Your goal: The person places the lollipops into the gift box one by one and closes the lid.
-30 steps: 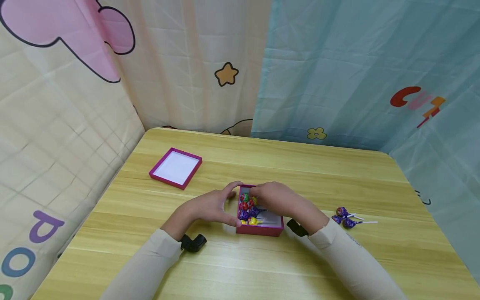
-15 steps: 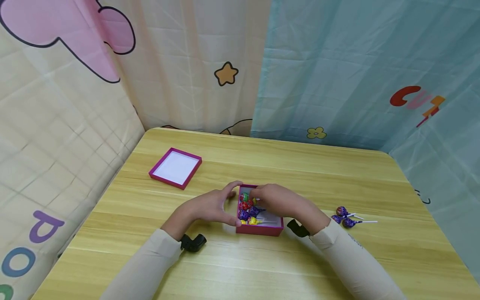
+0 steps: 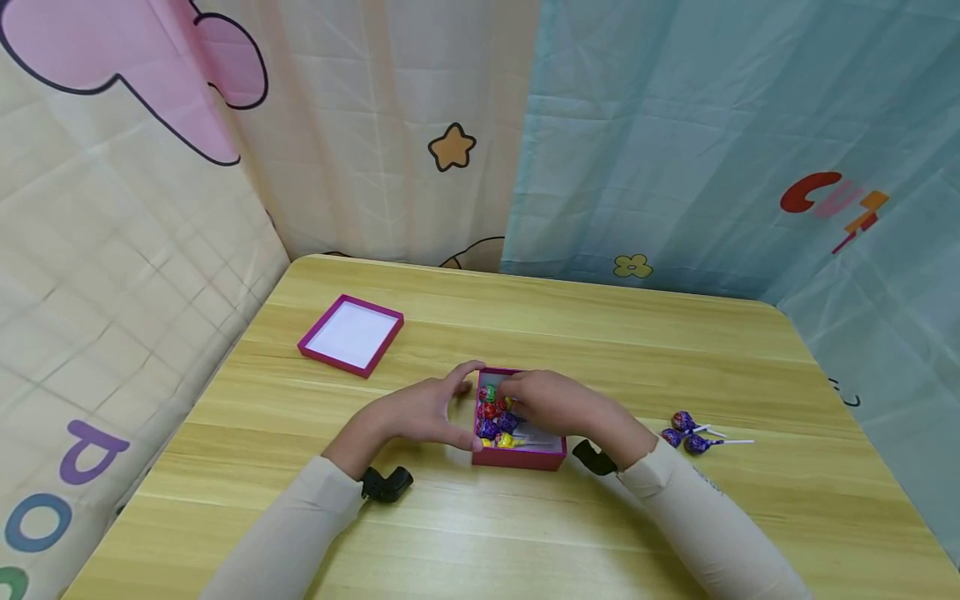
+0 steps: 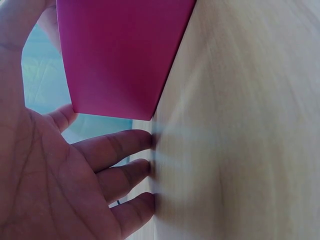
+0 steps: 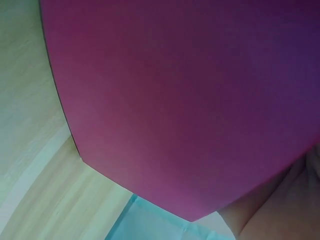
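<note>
A magenta open box [image 3: 520, 458] holds several wrapped lollipops, their heads gathered along its left side in green, red, purple and yellow. My left hand [image 3: 420, 412] holds the box at its left end, thumb on the near corner and index finger on the far one. In the left wrist view its other fingers [image 4: 131, 176] rest on the table beside the box wall. My right hand [image 3: 555, 402] reaches over the right side into the box, with curled fingers at a red and yellow lollipop [image 3: 505, 404]. Its fingertips are partly hidden, and the box wall [image 5: 175, 110] fills the right wrist view.
On the wooden table [image 3: 480, 542], the matching lid [image 3: 352, 335] lies with its white inside up at the back left. Purple lollipops [image 3: 696, 444] lie in a small bunch to the right of my right forearm. Printed curtains [image 3: 390, 167] hang behind the table.
My right hand has lowered very slightly inside the box and its fingers shift a little at the lollipop. The left hand, box and lid stay put.
</note>
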`<state>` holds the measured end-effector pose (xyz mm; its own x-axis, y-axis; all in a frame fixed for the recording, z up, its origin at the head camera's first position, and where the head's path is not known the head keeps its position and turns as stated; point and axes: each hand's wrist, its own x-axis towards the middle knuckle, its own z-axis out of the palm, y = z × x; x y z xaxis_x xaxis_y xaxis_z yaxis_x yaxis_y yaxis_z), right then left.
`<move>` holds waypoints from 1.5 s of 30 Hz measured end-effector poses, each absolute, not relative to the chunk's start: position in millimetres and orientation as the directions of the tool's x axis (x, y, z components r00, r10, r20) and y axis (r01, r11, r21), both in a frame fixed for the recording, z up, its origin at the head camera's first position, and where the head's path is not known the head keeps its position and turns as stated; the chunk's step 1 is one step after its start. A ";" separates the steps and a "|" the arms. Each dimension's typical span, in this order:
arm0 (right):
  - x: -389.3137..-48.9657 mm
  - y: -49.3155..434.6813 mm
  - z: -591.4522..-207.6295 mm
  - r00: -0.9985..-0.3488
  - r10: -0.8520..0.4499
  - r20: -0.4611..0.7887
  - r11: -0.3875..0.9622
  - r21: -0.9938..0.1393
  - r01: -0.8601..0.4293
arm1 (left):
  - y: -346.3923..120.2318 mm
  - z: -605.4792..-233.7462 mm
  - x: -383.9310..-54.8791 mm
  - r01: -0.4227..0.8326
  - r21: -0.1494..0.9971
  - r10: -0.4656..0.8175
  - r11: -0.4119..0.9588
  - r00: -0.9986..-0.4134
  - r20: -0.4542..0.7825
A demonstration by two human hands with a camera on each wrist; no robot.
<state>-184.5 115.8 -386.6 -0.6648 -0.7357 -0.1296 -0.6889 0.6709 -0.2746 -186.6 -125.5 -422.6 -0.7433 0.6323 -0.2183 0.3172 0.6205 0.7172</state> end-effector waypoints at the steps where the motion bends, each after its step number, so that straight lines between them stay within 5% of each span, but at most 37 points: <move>1: -184.6 115.7 -387.3 -0.664 -0.737 -0.129 0.670 -0.273 -0.691 | -125.5 -422.5 -186.6 0.315 0.718 0.632 0.621 -0.743 -0.220; 28: -177.4 127.9 -370.2 -0.745 -0.667 -0.012 0.679 -0.419 -0.602 | -124.7 -422.3 -184.6 0.316 0.713 0.626 0.626 -0.748 -0.218; 45: -166.9 116.6 -354.9 -0.775 -0.616 0.141 0.492 -0.699 -0.518 | -151.8 -417.2 -180.1 0.308 0.790 0.604 0.530 -0.791 -0.097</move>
<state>-166.9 116.6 -354.9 -0.7750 -0.6162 0.1407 -0.5184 0.4924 -0.6992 -180.1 -151.8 -417.2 -0.7911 0.6040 -0.0971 0.3077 0.5300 0.7902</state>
